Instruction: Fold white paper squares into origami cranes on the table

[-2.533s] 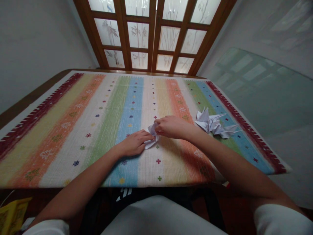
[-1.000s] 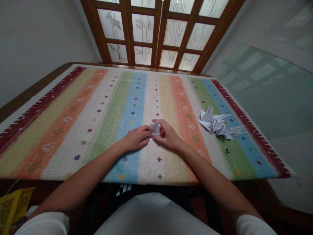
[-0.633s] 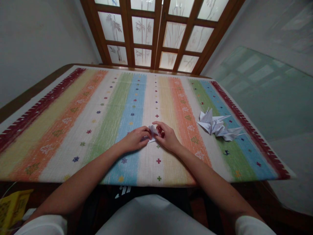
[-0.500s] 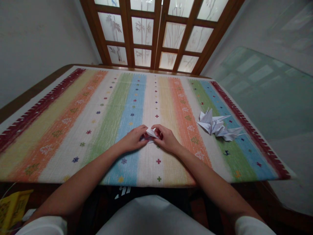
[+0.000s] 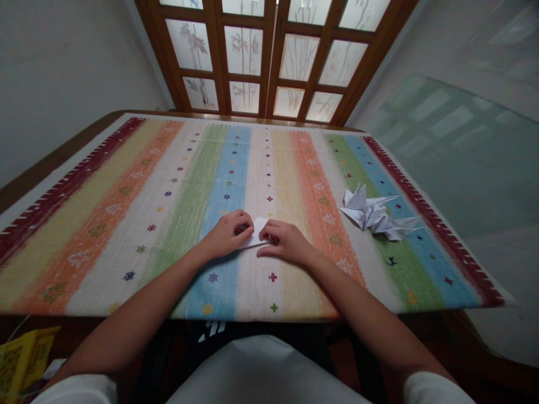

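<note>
a folded white paper [image 5: 258,225] sits between my two bare hands, over the cloth [image 5: 202,191] near the table's close edge. my left hand [image 5: 231,233] pinches its left side. my right hand [image 5: 286,240] has its fingertips on the right side, thumb a little apart below; i cannot tell whether that hand pinches or only presses. if my hands pull unevenly, the paper could skew and a crease land crooked; if i tug hard, it could tear at a fold. cloth underneath may also give too little firm backing, leaving creases soft. a careless outward swing of my right arm might knock the cranes [image 5: 374,216], a touching cluster of white folded paper well apart to my right. the cloth is striped in maroon, yellow, orange, white, green and blue, with small printed motifs, and a brown strip of table [image 5: 25,184] shows at far left. beyond stand wooden doors [image 5: 218,62] with frosted, plant-patterned panes, between pale walls. a greenish glass panel [image 5: 467,151] is at right; something yellow [image 5: 29,353] sits low at left.
</note>
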`<state>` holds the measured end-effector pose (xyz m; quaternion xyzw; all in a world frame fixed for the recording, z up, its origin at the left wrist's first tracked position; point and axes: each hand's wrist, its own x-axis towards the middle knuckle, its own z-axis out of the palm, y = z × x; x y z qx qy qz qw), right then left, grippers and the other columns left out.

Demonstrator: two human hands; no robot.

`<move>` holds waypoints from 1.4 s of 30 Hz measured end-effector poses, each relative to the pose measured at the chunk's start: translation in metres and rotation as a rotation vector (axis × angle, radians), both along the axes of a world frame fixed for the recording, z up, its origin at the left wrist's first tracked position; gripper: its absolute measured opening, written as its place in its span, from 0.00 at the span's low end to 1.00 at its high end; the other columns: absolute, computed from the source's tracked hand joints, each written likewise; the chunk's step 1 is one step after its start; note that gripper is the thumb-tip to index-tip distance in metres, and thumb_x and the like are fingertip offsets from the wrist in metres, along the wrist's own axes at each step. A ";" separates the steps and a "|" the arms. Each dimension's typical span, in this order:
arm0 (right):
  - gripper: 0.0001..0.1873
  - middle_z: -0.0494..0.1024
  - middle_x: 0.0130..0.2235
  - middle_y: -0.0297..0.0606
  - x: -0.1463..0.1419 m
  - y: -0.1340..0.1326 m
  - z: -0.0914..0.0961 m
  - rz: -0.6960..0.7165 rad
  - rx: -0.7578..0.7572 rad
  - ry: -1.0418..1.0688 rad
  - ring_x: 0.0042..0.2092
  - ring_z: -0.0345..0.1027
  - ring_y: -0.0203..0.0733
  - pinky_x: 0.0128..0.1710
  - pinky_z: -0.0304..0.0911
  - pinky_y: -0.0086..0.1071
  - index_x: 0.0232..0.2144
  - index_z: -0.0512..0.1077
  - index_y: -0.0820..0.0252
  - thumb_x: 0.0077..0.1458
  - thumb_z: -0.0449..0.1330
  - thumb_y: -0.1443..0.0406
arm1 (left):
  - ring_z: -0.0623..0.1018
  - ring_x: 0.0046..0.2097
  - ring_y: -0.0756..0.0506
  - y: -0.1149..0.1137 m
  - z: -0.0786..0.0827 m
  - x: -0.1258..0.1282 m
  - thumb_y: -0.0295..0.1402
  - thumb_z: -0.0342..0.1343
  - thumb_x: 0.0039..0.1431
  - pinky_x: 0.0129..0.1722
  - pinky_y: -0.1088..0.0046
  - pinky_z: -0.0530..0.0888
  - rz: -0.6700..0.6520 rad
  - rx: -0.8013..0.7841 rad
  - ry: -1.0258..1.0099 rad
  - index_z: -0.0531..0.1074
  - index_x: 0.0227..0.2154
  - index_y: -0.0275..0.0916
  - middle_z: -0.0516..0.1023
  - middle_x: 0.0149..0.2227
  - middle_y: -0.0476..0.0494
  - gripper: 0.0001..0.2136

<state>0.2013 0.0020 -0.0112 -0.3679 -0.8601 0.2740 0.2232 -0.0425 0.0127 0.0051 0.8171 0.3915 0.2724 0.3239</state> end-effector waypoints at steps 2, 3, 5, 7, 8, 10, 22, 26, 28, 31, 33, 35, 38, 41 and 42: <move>0.08 0.77 0.38 0.36 0.001 0.000 0.002 0.014 -0.016 0.007 0.37 0.69 0.39 0.40 0.62 0.32 0.41 0.77 0.57 0.63 0.69 0.60 | 0.78 0.40 0.45 0.001 -0.005 0.001 0.34 0.55 0.66 0.45 0.64 0.78 -0.026 0.003 0.012 0.77 0.36 0.39 0.77 0.45 0.41 0.07; 0.06 0.77 0.38 0.36 0.002 0.000 0.003 0.001 -0.012 0.012 0.37 0.70 0.40 0.41 0.63 0.33 0.43 0.77 0.57 0.66 0.66 0.62 | 0.78 0.40 0.45 0.001 -0.008 0.001 0.33 0.56 0.66 0.46 0.64 0.79 -0.045 0.010 0.027 0.78 0.36 0.39 0.77 0.46 0.41 0.07; 0.06 0.78 0.41 0.38 0.004 0.001 0.003 -0.051 0.032 0.010 0.40 0.71 0.42 0.45 0.65 0.36 0.45 0.78 0.57 0.67 0.63 0.66 | 0.79 0.44 0.44 0.000 -0.011 0.002 0.32 0.57 0.65 0.53 0.59 0.78 -0.073 0.042 0.072 0.79 0.38 0.39 0.77 0.48 0.40 0.07; 0.09 0.78 0.47 0.43 0.006 0.003 0.001 -0.117 0.098 -0.021 0.49 0.71 0.47 0.52 0.66 0.41 0.47 0.78 0.56 0.64 0.66 0.66 | 0.78 0.52 0.40 0.000 -0.012 0.001 0.30 0.57 0.65 0.60 0.54 0.75 -0.077 0.077 0.114 0.80 0.39 0.40 0.77 0.51 0.38 0.07; 0.13 0.77 0.51 0.45 0.008 0.004 0.000 -0.150 0.119 -0.044 0.53 0.70 0.50 0.56 0.65 0.45 0.49 0.78 0.56 0.62 0.69 0.65 | 0.77 0.55 0.39 -0.001 -0.012 0.001 0.30 0.57 0.65 0.62 0.51 0.73 -0.080 0.088 0.130 0.80 0.40 0.40 0.77 0.52 0.38 0.07; 0.21 0.75 0.57 0.48 0.010 0.006 -0.003 -0.196 0.124 -0.096 0.59 0.66 0.56 0.60 0.62 0.52 0.54 0.77 0.54 0.60 0.72 0.61 | 0.75 0.59 0.37 -0.002 -0.011 0.000 0.30 0.56 0.65 0.64 0.49 0.72 -0.085 0.095 0.150 0.79 0.41 0.40 0.76 0.55 0.36 0.07; 0.21 0.80 0.42 0.37 0.011 0.005 0.004 -0.214 -0.151 0.137 0.38 0.71 0.43 0.40 0.65 0.36 0.50 0.70 0.55 0.56 0.69 0.64 | 0.78 0.45 0.42 -0.004 -0.003 0.001 0.31 0.56 0.64 0.51 0.59 0.77 -0.129 0.013 0.055 0.75 0.44 0.41 0.79 0.48 0.41 0.08; 0.21 0.78 0.39 0.35 0.013 0.007 0.004 -0.259 -0.214 0.302 0.34 0.69 0.40 0.34 0.64 0.32 0.53 0.68 0.54 0.59 0.66 0.62 | 0.80 0.41 0.46 -0.006 0.001 0.003 0.32 0.58 0.64 0.44 0.66 0.78 -0.031 -0.059 -0.081 0.75 0.49 0.41 0.81 0.49 0.41 0.11; 0.25 0.77 0.38 0.33 0.015 0.008 0.002 -0.279 -0.281 0.396 0.33 0.69 0.39 0.31 0.64 0.31 0.56 0.67 0.53 0.58 0.67 0.61 | 0.82 0.40 0.47 -0.005 0.000 0.003 0.34 0.61 0.64 0.40 0.69 0.78 0.050 -0.134 -0.190 0.75 0.50 0.40 0.82 0.49 0.40 0.13; 0.36 0.77 0.42 0.35 0.017 0.009 0.003 -0.235 -0.398 0.482 0.36 0.72 0.40 0.32 0.68 0.32 0.63 0.63 0.51 0.55 0.70 0.60 | 0.84 0.38 0.45 -0.001 -0.003 0.000 0.38 0.66 0.62 0.37 0.70 0.79 0.158 -0.243 -0.320 0.76 0.47 0.39 0.84 0.41 0.42 0.14; 0.37 0.77 0.48 0.40 0.018 0.007 0.005 -0.181 -0.421 0.458 0.40 0.75 0.42 0.37 0.71 0.35 0.64 0.64 0.51 0.55 0.70 0.60 | 0.84 0.38 0.45 0.001 -0.004 -0.002 0.38 0.68 0.60 0.39 0.68 0.80 0.158 -0.231 -0.307 0.79 0.42 0.39 0.85 0.39 0.42 0.11; 0.29 0.78 0.51 0.42 0.018 0.006 0.007 -0.133 -0.393 0.394 0.45 0.76 0.44 0.42 0.72 0.37 0.60 0.70 0.52 0.58 0.68 0.60 | 0.83 0.40 0.44 0.002 -0.004 -0.003 0.37 0.69 0.59 0.44 0.65 0.81 0.117 -0.179 -0.266 0.82 0.37 0.39 0.85 0.40 0.41 0.08; 0.14 0.80 0.46 0.39 0.014 0.005 0.006 -0.135 -0.341 0.381 0.43 0.74 0.43 0.43 0.69 0.37 0.49 0.76 0.55 0.61 0.65 0.60 | 0.84 0.43 0.43 0.003 -0.004 -0.002 0.38 0.70 0.57 0.47 0.64 0.81 0.121 -0.203 -0.315 0.82 0.37 0.39 0.85 0.43 0.40 0.09; 0.12 0.77 0.42 0.36 0.010 0.007 0.000 -0.241 -0.350 0.535 0.37 0.70 0.39 0.35 0.65 0.32 0.42 0.74 0.56 0.57 0.68 0.59 | 0.86 0.41 0.44 0.003 -0.005 0.002 0.39 0.71 0.56 0.44 0.65 0.83 0.230 -0.363 -0.499 0.77 0.48 0.39 0.83 0.50 0.38 0.20; 0.14 0.75 0.41 0.35 0.008 0.007 -0.002 -0.276 -0.372 0.595 0.35 0.69 0.37 0.32 0.64 0.30 0.41 0.72 0.56 0.56 0.69 0.59 | 0.86 0.41 0.44 0.002 -0.005 0.004 0.39 0.72 0.55 0.43 0.65 0.83 0.254 -0.426 -0.562 0.73 0.53 0.40 0.82 0.51 0.38 0.24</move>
